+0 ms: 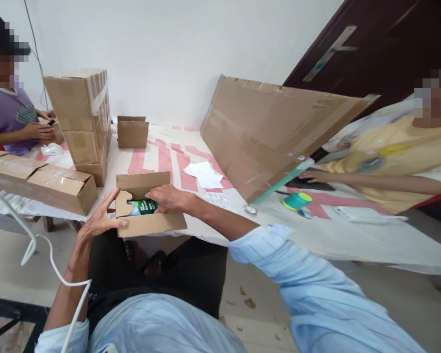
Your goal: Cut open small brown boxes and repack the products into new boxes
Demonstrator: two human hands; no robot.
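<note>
An open cardboard box [150, 226] sits at the near table edge, its long flaps folded outward. Inside lies a green package [147, 206] with white print, partly covered by a cut-out cardboard end flap. My left hand [102, 218] grips the box's left end, thumb on the front side and fingers toward the back corner. From the right, my right hand [171, 198] reaches into the box with curled fingers against the green package. Its fingertips are partly hidden.
Taped cartons form a stack [83, 117] and a row [40, 184] at left. Behind are an open small box [133, 133], white papers [205, 174] and a large cardboard sheet [272, 132]. A green tape roll [296, 201] lies right. People sit at both sides. A white cable [53, 260] hangs left.
</note>
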